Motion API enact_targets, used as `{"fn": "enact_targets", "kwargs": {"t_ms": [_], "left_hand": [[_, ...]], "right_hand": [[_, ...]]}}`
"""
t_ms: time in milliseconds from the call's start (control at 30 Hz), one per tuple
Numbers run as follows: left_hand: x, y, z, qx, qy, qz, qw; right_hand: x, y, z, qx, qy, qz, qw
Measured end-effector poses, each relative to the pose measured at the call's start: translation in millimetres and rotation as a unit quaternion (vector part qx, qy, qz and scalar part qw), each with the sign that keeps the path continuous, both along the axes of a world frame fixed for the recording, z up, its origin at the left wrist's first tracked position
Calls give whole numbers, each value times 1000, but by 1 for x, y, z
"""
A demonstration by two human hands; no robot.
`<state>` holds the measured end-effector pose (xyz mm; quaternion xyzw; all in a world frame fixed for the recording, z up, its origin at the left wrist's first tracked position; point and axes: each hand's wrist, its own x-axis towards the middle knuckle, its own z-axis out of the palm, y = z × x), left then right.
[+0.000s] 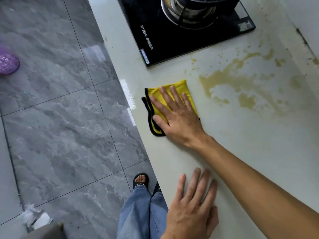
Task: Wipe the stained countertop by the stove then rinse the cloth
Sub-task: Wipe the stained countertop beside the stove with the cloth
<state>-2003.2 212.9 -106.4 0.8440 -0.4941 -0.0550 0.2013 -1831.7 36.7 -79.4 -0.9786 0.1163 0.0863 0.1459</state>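
**Beside the stove: cloth pressed flat, stain just to its right**

On the far left, a purple patterned object (pixel 7 63) lies on the grey marbled floor tiles (pixel 57 118), cut off by the frame edge. Near the bottom left corner, some pale crumpled scraps (pixel 37 219) lie on the tiles. Further right, a foot in a black sandal (pixel 140 180) and blue jeans (pixel 139 213) stand close against the front edge of the countertop (pixel 172 159).

On the pale countertop, a folded yellow cloth (pixel 158 98) with black trim lies near the front edge, just below the corner of the black glass stove (pixel 174 37). The right hand (pixel 176 118) lies palm-down on the cloth with fingers straight and spread, pressing it flat against the surface; its forearm runs back to the lower right corner. The left hand (pixel 193 207) rests flat on bare countertop nearer the body, fingers straight and slightly apart, holding nothing, well apart from the cloth.

Up on the stove, a metal burner ring (pixel 188 16) carries a dark pan (pixel 198 0), only its base in view.

Right of the cloth, a yellowish-brown stain (pixel 241 87) spreads in blotches and smears across the countertop toward the back wall, with small splatter spots near the stove's corner. The cloth sits just beside the stain's left edge, not on it. Grimy marks run along the seam at the far right.
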Motion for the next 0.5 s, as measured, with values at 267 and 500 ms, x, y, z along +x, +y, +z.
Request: {"fn": "enact_targets", "kwargs": {"t_ms": [267,500], "left_hand": [[2,4,1,6,1,-17,1000],[3,3,6,15,5,-16,1000]], "right_hand": [[10,-65,3,-3,0,-122,992],[-44,-18,-4,-26,-15,-91,995]]}}
